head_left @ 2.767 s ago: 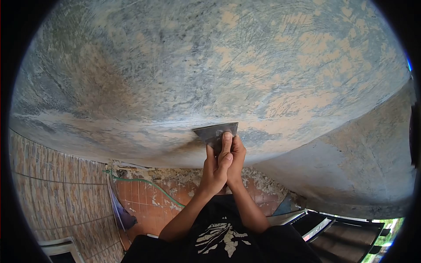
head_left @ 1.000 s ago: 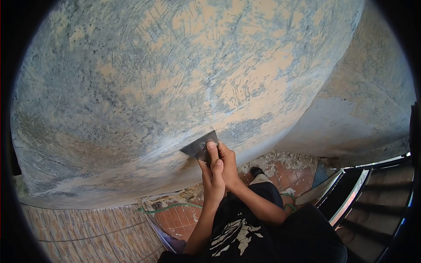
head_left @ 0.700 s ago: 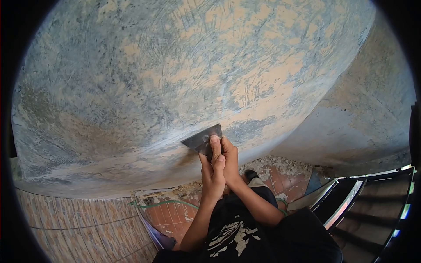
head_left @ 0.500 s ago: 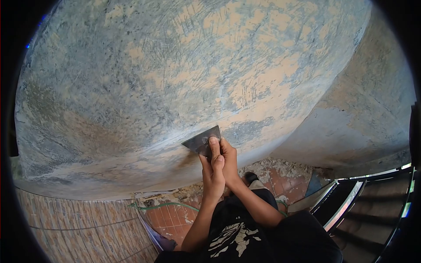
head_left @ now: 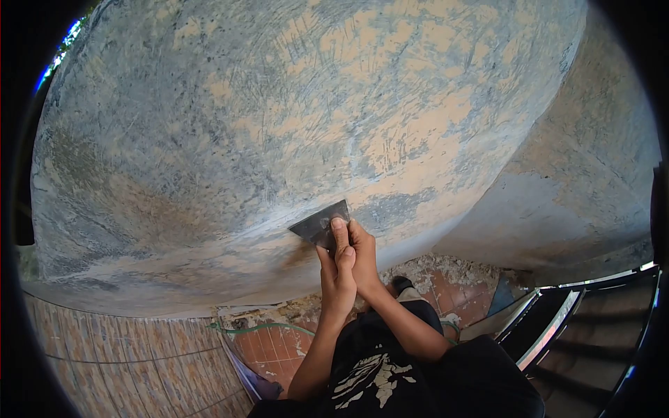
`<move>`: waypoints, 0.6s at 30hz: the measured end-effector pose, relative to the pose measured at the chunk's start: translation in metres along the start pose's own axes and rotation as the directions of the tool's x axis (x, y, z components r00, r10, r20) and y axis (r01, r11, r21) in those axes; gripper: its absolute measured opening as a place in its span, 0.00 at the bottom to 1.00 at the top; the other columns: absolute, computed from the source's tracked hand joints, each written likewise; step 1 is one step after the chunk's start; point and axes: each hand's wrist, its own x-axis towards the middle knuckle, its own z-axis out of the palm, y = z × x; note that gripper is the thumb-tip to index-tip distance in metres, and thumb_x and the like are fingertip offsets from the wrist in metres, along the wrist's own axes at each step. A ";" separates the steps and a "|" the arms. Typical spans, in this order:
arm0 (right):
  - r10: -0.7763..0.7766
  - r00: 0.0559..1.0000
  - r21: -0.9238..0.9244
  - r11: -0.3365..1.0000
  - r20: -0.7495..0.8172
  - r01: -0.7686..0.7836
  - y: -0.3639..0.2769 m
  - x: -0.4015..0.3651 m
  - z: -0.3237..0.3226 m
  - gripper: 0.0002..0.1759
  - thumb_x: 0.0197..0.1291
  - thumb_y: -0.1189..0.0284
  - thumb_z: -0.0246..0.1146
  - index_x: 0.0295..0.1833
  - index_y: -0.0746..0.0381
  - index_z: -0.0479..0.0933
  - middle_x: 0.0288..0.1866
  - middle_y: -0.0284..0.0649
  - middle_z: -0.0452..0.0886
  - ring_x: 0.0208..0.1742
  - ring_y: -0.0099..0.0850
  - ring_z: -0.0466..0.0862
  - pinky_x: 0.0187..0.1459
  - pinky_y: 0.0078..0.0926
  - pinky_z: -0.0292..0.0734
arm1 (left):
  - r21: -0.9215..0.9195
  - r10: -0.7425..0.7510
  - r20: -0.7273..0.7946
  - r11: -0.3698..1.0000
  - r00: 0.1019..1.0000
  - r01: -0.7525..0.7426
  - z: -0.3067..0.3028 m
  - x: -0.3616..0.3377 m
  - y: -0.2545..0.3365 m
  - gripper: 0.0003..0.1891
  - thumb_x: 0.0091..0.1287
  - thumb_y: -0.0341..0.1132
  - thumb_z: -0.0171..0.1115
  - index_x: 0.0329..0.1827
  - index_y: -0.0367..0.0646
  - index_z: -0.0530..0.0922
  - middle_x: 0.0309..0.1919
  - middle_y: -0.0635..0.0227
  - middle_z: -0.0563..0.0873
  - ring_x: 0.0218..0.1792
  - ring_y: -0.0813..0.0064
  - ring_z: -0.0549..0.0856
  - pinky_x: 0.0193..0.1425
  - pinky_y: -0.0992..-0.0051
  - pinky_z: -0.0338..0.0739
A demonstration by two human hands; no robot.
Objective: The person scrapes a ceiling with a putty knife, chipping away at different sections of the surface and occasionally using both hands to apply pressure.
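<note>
A dark flat scraper blade (head_left: 319, 221) is held with its wide edge against the patchy grey and cream wall (head_left: 279, 132). My left hand (head_left: 337, 279) is closed around the lower part of the scraper, just below the blade. Pressed close on its right side, my right hand (head_left: 364, 258) also grips the tool. One thumb lies on the blade's face. The handle is hidden by the fingers. Bare cream patches and scratch marks show on the wall above and right of the blade.
Reddish floor tiles (head_left: 268, 348) with crumbled debris (head_left: 453, 268) lie below the wall. A green hose (head_left: 268, 326) crosses them. Patterned tiles (head_left: 132, 348) are at the lower left, and a dark slatted frame (head_left: 592, 341) stands at the lower right. A second wall face (head_left: 557, 188) adjoins on the right.
The view has shifted slightly, with more bright background at the upper left. Both hands and the scraper look nearly unchanged in place and grip.
</note>
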 end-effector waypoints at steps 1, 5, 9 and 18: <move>0.016 1.000 0.005 1.000 -0.003 -0.016 0.001 -0.001 0.000 0.20 0.69 0.65 0.54 0.26 0.64 0.62 0.19 0.27 0.60 0.26 0.15 0.58 0.23 0.21 0.55 | -0.001 0.000 0.001 1.000 1.000 0.000 -0.001 0.000 0.004 0.28 0.69 0.40 0.49 0.67 0.35 0.56 0.62 0.50 0.68 0.65 0.62 0.67 0.67 0.69 0.59; 0.020 1.000 -0.002 1.000 0.010 -0.020 -0.002 -0.004 0.000 0.19 0.70 0.64 0.53 0.27 0.64 0.64 0.20 0.27 0.61 0.26 0.15 0.59 0.23 0.21 0.55 | -0.074 -0.164 0.055 0.983 0.985 0.168 0.002 -0.007 0.022 0.29 0.68 0.39 0.49 0.68 0.34 0.54 0.62 0.51 0.67 0.64 0.60 0.68 0.67 0.68 0.60; 0.014 1.000 0.004 1.000 0.022 -0.014 -0.003 0.003 -0.001 0.19 0.70 0.63 0.53 0.27 0.64 0.65 0.20 0.27 0.62 0.26 0.15 0.60 0.23 0.21 0.56 | 0.152 0.007 -0.118 0.988 0.993 0.011 0.016 -0.002 0.027 0.27 0.68 0.39 0.49 0.66 0.34 0.56 0.60 0.51 0.70 0.61 0.61 0.72 0.64 0.68 0.64; 0.000 1.000 0.040 0.999 0.003 0.000 -0.002 -0.001 0.004 0.20 0.70 0.64 0.54 0.26 0.63 0.62 0.19 0.26 0.60 0.26 0.15 0.59 0.22 0.21 0.55 | -0.029 -0.134 0.025 0.990 0.991 0.135 -0.003 -0.004 0.018 0.28 0.68 0.38 0.47 0.68 0.34 0.55 0.63 0.53 0.67 0.65 0.62 0.67 0.67 0.69 0.58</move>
